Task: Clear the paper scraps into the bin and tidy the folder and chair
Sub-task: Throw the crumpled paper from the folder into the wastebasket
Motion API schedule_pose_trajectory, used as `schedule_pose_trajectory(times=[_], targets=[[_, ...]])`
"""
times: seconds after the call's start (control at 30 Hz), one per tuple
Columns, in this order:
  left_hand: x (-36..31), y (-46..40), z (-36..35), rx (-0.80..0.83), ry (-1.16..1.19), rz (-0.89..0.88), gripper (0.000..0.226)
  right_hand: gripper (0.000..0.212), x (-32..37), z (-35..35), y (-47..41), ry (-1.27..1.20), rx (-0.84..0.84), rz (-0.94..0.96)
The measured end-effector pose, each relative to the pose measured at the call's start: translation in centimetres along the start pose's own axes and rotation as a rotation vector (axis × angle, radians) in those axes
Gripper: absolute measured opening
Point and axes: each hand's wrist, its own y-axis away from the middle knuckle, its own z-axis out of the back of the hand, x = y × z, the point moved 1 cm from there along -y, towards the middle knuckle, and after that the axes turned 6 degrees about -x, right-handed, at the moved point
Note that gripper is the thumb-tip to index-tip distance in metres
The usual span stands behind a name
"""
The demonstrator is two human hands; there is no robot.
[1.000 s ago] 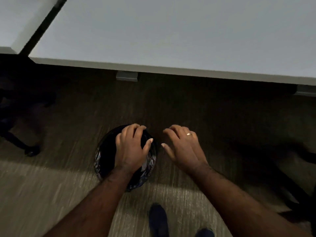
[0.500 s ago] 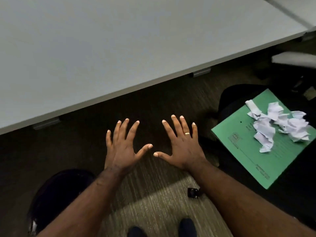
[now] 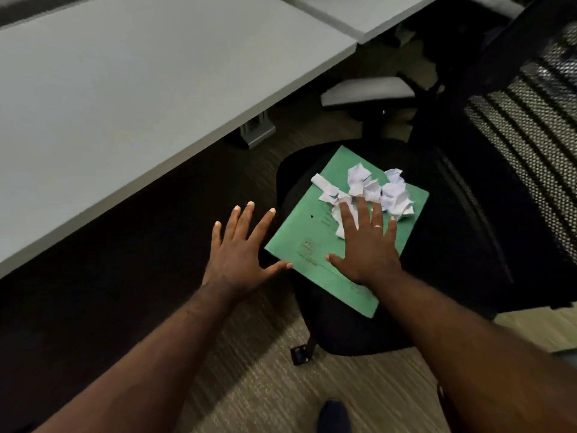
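A green folder (image 3: 309, 242) lies on the black seat of an office chair (image 3: 359, 332). Several crumpled white paper scraps (image 3: 390, 195) are piled on the folder's far half. My right hand (image 3: 367, 245) hovers flat over the folder with fingers spread, its fingertips at the near edge of the scraps, holding nothing. My left hand (image 3: 240, 251) is spread open just left of the folder, thumb tip near its left corner, over the dark floor. The bin is out of view.
A grey desk (image 3: 125, 98) runs across the upper left, with a second desk top (image 3: 368, 14) behind. The chair's mesh backrest (image 3: 524, 126) rises at right and a grey armrest (image 3: 365, 90) sits beyond the seat. Carpet (image 3: 265, 385) and my shoe (image 3: 332, 415) are below.
My view swung right from the black bin to the chair. Both open hands moved right; the right one now hovers over the folder and scraps.
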Motion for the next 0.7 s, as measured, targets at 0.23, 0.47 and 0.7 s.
schedule_pose_trajectory(times=[0.23, 0.47, 0.7], targets=[[-5.8, -6.8, -2.3, 0.012, -0.022, -0.086, 0.103, 0.11, -5.3, -0.7, -2.7, -0.061, 0.051, -0.065], [-7.2, -12.6, -4.0, 0.125, -0.104, -0.124, 0.1, 0.105, -6.4, -2.2, -4.8, -0.227, 0.161, -0.075], [-8.9, -16.9, -6.4, 0.233, -0.113, -0.126, 0.08, 0.092, -4.6, -4.1, -6.6, -0.413, 0.163, -0.34]])
